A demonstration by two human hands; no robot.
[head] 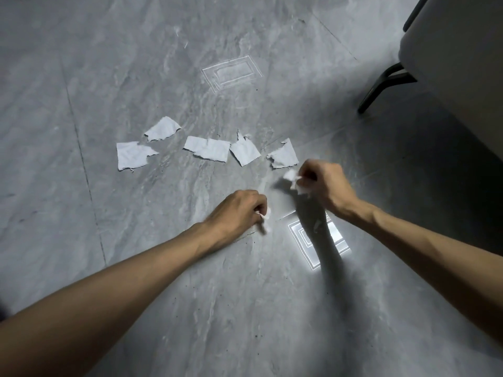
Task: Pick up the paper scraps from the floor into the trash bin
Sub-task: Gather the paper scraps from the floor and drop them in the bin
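Note:
Several torn white paper scraps lie in a loose row on the grey floor, from the leftmost scrap (132, 155) through a wide middle scrap (207, 148) to the rightmost scrap (284, 155). My right hand (325, 186) hovers just below that rightmost scrap, fingers closed on a crumpled scrap (295, 181). My left hand (236, 213) is lower and to the left, pinching a small crumpled scrap (265, 221) close to the floor. No trash bin is in view.
A grey chair or furniture piece (449, 50) with a dark metal leg (381, 85) stands at the upper right. Bright light reflections mark the marble-patterned floor (163, 268) below my right hand and further up at centre.

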